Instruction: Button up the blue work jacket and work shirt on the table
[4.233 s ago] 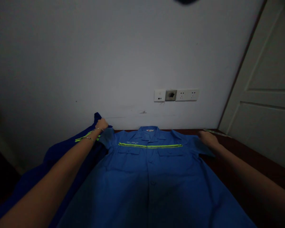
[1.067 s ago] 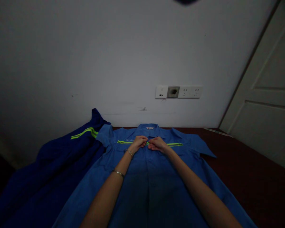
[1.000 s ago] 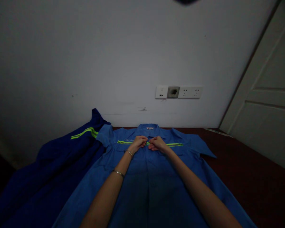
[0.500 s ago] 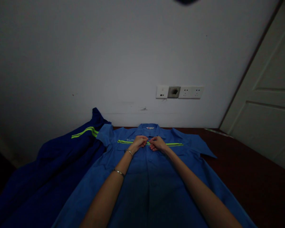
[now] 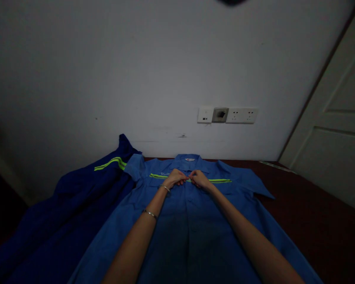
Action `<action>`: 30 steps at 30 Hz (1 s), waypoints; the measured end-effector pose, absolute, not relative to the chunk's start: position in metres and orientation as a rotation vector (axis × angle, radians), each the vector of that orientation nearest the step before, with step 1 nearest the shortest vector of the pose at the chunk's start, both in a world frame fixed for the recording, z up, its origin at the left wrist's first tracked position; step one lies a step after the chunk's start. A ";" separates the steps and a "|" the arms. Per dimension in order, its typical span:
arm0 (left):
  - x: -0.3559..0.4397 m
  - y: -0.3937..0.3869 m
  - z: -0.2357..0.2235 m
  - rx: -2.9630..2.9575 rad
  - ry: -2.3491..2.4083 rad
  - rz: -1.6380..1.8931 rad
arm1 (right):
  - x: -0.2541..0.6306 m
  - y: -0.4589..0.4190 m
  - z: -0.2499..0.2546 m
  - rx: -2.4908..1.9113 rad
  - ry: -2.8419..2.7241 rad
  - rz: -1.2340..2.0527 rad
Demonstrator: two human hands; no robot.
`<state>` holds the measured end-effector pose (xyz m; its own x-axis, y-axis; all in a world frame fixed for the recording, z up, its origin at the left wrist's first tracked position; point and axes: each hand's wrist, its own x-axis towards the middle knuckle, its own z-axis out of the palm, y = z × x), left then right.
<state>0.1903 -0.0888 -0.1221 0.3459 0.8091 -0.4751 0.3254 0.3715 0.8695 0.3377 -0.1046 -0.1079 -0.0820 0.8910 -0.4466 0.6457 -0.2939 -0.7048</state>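
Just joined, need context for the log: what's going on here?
A person's left hand and right hand pinch at the front of a light blue shirt, near its yellow stripe. The shirt lies spread front up on a dark red surface, collar toward the wall. A dark blue garment lies beside it on the person's left. It's too dark to tell exactly what the fingertips have.

Pale lettering (image 5: 165, 174) on blue shirt (image 5: 195, 221), not legible, collar label (image 5: 189, 159), too small to read
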 end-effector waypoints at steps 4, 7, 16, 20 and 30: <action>0.193 -0.090 -0.127 1.266 1.213 0.453 | 0.342 -0.096 -0.102 -1.851 -1.937 1.230; 0.191 -0.090 -0.129 1.288 1.162 0.471 | 0.346 -0.085 -0.098 -1.762 -2.107 1.199; 0.191 -0.092 -0.127 1.269 1.254 0.479 | 0.360 -0.083 -0.123 -1.451 -2.079 1.319; 0.190 -0.089 -0.130 1.281 1.262 0.439 | 0.361 -0.085 -0.126 -1.414 -2.017 1.345; 0.187 -0.088 -0.133 1.316 1.173 0.445 | 0.357 -0.089 -0.121 -1.412 -2.242 0.965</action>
